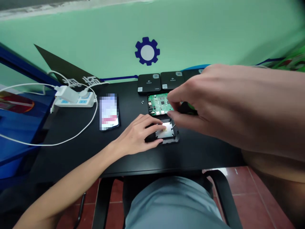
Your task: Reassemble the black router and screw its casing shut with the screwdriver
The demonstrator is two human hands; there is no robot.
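A black plastic case (177,139) lies on the desk with a silver metal plate (168,132) in it. My left hand (140,133) grips the case from its left side, one fingertip pressing on the plate and the thumb at the near edge. My right hand (197,101) is closed around a screwdriver (189,108) with a black and green handle. Its metal shaft points down at the right edge of the plate; the exact tip is hard to make out. Just behind the case is a green circuit board (159,103), partly covered by my right hand.
Black boxes (149,83) stand in a row along the wall. Small screws (142,102) lie left of the board. Further left are a phone (109,111) and a white power strip (82,100) with plugs and a looping white cable (91,122).
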